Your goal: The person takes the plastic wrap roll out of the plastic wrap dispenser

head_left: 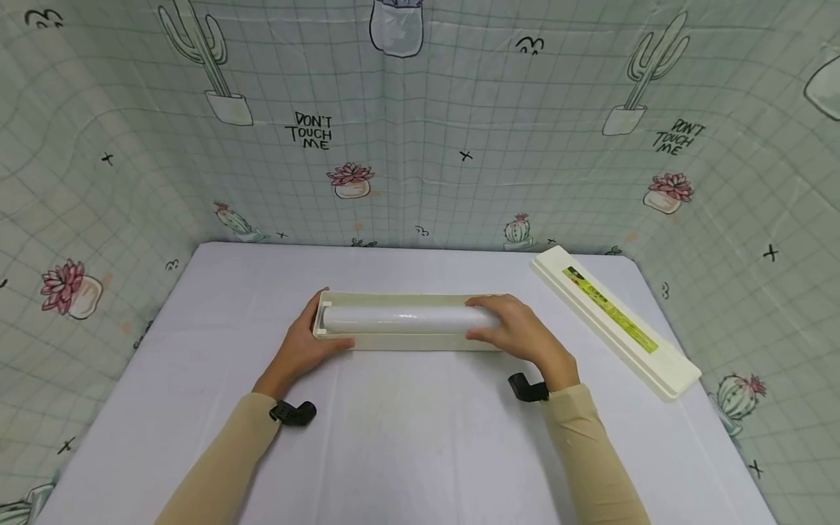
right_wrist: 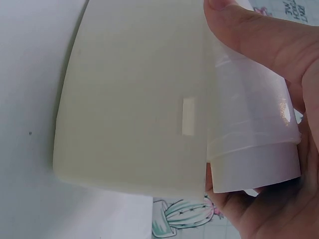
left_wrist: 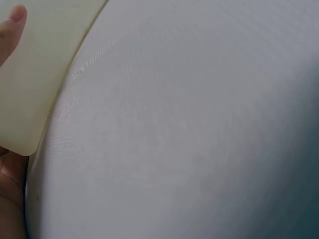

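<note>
A cream cling film box lies open at the top in the middle of the table. Inside it is a roll of cling film, wrapped on a white tube. My left hand grips the left end of the box, thumb against the front wall and fingers mostly hidden behind. At the other end, my right hand holds the roll between thumb and fingers. In the right wrist view the roll's end stands out above the rim of the box wall.
The long cream lid, with a yellow-green label, lies slanted at the table's right side. A white cloth covers the table. Cactus-printed fabric hangs behind and at both sides. Each wrist wears a black camera mount.
</note>
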`<state>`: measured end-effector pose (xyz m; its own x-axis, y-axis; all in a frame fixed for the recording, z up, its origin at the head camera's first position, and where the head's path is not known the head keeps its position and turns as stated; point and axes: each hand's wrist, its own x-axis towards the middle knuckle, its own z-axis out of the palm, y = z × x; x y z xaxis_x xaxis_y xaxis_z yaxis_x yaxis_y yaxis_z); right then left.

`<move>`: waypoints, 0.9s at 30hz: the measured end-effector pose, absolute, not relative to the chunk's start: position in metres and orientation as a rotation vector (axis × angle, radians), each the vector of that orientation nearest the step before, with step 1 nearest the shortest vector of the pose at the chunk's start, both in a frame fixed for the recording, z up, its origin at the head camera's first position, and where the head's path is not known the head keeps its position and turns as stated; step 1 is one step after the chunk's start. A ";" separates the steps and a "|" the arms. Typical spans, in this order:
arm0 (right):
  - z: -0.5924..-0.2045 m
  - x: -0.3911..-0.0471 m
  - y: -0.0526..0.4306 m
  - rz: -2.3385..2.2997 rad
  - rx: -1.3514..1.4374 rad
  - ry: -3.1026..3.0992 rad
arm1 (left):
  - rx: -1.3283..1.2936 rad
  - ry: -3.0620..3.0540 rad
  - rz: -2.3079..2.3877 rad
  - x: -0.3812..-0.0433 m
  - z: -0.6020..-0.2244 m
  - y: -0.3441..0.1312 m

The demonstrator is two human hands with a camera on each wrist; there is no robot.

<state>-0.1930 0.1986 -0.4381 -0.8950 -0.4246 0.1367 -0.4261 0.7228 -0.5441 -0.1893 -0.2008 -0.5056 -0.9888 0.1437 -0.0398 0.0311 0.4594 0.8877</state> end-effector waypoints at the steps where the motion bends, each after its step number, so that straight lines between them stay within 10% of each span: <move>1: -0.438 -0.193 0.199 0.920 0.723 -2.904 | 0.156 2.591 1.573 -0.189 -0.506 -0.201; 27: -0.434 -0.183 0.220 1.065 0.490 -2.896 | 0.160 2.573 1.616 -0.193 -0.508 -0.199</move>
